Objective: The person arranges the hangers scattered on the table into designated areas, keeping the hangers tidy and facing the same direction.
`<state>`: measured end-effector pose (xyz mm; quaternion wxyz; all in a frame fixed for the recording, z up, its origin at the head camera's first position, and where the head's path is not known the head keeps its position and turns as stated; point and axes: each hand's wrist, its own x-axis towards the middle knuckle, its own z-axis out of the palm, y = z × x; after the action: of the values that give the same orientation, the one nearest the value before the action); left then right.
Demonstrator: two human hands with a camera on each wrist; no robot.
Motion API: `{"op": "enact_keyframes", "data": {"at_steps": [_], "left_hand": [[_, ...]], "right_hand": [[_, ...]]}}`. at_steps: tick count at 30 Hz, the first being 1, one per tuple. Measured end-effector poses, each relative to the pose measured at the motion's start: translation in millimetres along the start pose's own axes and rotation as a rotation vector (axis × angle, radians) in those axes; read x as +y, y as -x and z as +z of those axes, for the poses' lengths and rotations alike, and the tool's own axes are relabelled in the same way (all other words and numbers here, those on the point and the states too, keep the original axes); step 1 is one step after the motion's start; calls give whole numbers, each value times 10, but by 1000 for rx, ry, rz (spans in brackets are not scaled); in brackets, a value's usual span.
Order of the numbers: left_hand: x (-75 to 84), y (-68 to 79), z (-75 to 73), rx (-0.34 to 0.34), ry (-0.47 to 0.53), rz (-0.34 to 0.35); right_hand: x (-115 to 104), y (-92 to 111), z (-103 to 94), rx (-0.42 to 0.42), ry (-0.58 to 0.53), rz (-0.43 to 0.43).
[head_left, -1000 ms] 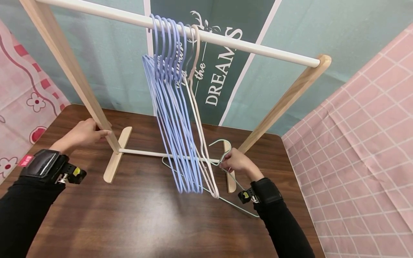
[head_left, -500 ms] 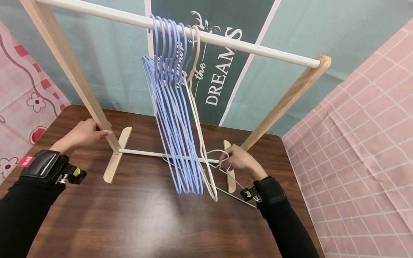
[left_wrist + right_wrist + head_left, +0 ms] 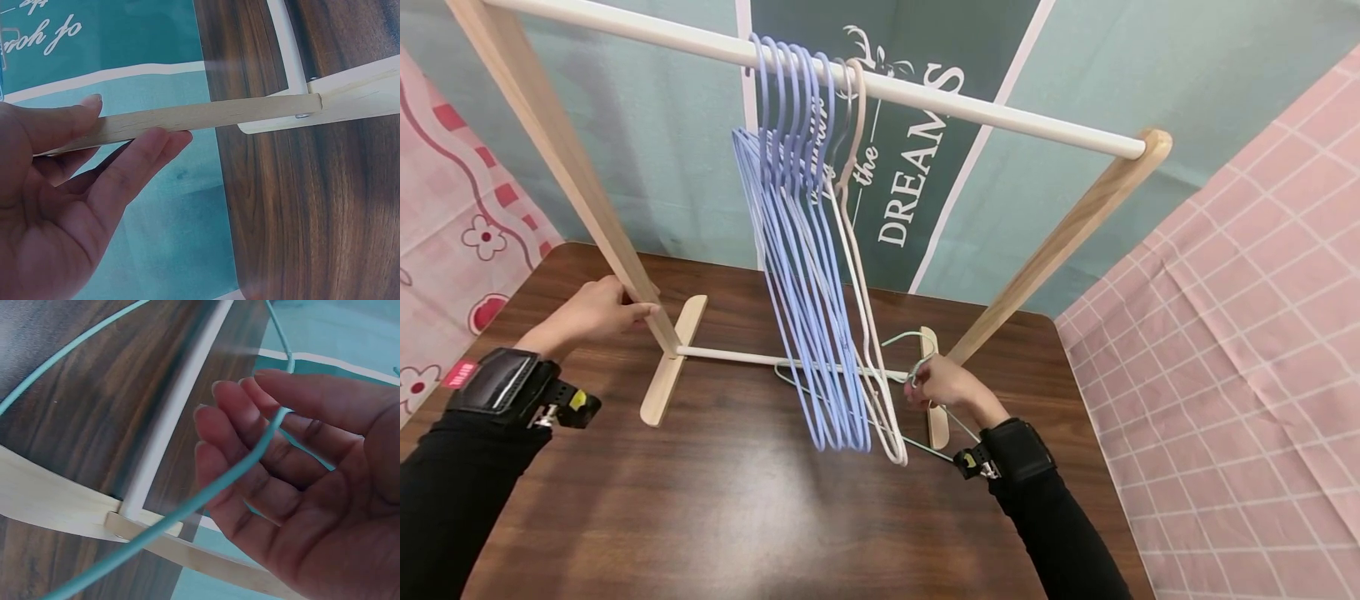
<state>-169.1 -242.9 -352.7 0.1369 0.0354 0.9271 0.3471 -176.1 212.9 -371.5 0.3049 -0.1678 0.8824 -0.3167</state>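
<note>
My left hand [image 3: 595, 308] grips the left wooden post [image 3: 250, 111] of a clothes rack low down, thumb on one side and fingers on the other. At the rack's right foot, my right hand [image 3: 946, 385] pinches a thin mint-green clothes hanger [image 3: 187, 509] near its neck. The hanger's hook points left and up; its lower part passes behind the hanging hangers. Several blue hangers [image 3: 853, 429] hang bunched on the white top rail [image 3: 1015, 117]. A whitish hanger with a beige hook [image 3: 860, 117] hangs at their right end, beside a grey hook.
A white lower bar [image 3: 730, 356] joins the rack's two wooden feet. The right wooden post [image 3: 1052, 237] leans behind my right hand. Brown wooden table [image 3: 700, 517] lies underneath. Pink cloth [image 3: 1247, 333] hangs at the right, with a printed green curtain behind.
The mint-green hanger shifts and tilts in my right hand; its hook dipped, then rose and turned. My right hand moves slightly down and left. The left hand stays on the post.
</note>
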Motion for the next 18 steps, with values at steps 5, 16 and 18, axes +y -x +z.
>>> {"op": "enact_keyframes", "data": {"at_steps": [5,16,18], "left_hand": [[2,-3,-9,1,0,5],[15,-2,-26,4,0,15],[18,-4,-27,4,-5,16]], "right_hand": [[-41,0,-41,-2,-13,-12],[-123,51,-107,-27,-22,-35],[-142,64,-121,-31,-16,-26]]}}
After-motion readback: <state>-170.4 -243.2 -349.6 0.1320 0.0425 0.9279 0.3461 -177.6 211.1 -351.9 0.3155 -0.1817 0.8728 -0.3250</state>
